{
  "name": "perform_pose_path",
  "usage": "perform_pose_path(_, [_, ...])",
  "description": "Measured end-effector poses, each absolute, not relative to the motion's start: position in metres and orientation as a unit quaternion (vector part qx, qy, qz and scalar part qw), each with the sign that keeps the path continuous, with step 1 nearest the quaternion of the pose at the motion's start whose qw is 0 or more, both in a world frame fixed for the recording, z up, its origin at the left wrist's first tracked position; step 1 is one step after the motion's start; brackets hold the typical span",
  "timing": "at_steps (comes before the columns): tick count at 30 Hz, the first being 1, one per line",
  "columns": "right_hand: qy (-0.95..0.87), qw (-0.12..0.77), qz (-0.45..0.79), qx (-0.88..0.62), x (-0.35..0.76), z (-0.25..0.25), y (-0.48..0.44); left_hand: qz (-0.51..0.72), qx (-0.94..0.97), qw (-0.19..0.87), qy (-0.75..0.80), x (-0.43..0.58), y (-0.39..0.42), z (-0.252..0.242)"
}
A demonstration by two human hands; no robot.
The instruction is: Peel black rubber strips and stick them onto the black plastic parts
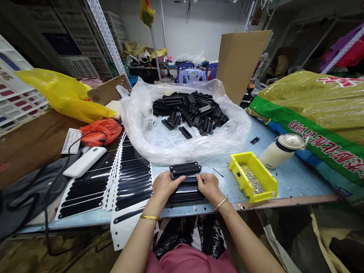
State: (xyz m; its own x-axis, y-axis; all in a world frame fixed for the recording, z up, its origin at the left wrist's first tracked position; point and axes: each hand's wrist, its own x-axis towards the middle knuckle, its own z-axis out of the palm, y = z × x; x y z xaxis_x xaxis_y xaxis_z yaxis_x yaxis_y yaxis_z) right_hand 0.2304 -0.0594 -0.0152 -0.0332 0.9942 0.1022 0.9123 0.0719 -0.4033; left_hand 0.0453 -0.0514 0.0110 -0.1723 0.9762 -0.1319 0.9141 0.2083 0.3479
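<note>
Two hands of mine, left (164,186) and right (209,187), touched the shiny black piece (186,195) at the table's (295,180) front edge, thumbs slightly apart; hidden fingers left me unable to tell how tightly. One patterned bar (185,168) lay just beyond, one yellow bin (243,186) to the right.

Glossy black piece (186,194), textured black block (185,169).
On my feed I see both crosswise by the blue table's (298,180) near edge, the block just beyond, small round spots near its ends.
</note>
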Motion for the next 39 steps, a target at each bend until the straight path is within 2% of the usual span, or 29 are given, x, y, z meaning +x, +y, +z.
perform_pose_path(20, [-0.721, 0.170, 0.179, -0.647, 0.247, -0.001, -0.059, 0.137, 0.732, 0.196, 0.638, 0.008, -0.067, 0.000])
perform_pose_path(27, [-0.675, 0.190, 0.183, -0.689, 0.253, 0.003, -0.079, 0.203, 0.668, 0.175, 0.694, 0.010, -0.084, 0.005])
perform_pose_path(32, [-0.661, 0.179, 0.137, -0.716, 0.225, -0.003, -0.089, 0.137, 0.688, 0.156, 0.695, 0.032, -0.094, 0.000])
perform_pose_path(39, [-0.706, 0.199, 0.157, -0.661, 0.250, -0.018, -0.087, 0.120, 0.687, 0.166, 0.697, 0.030, -0.092, -0.005])
